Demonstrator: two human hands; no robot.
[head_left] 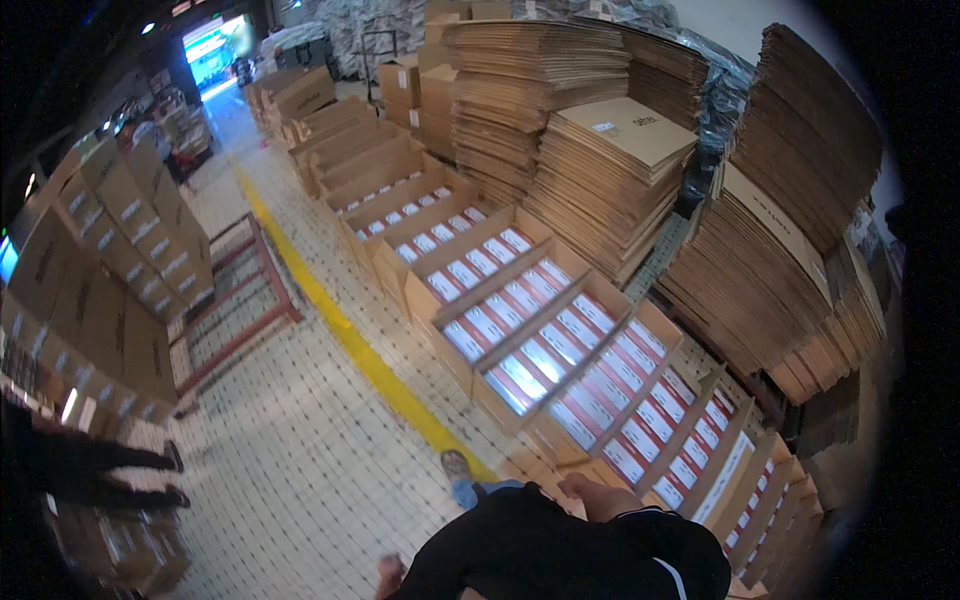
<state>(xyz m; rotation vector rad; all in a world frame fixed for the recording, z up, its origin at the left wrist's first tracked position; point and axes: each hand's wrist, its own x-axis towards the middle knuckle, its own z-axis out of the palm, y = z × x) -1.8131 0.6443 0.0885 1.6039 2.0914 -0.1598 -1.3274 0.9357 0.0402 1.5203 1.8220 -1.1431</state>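
Note:
At the lower edge my left hand (390, 572) hangs low over the tiled floor, small and smeared, its fingers not readable. My right hand (577, 487) is in front of my body, beside the near side of a row of open cartons (555, 437). Its fingers are mostly hidden, and whether it touches a carton I cannot tell. Inside the cartons lie rows of red-edged boxes with white labels (625, 460). Raised cardboard flaps (610, 400) stand between the rows.
A yellow floor line (350, 345) runs along the carton row. Left of it lies a red metal frame (270, 270), near stacked sealed cartons (120, 220). Tall piles of flattened cardboard (610, 190) stand to the right. Another person's dark-clothed legs (110, 460) are at the left.

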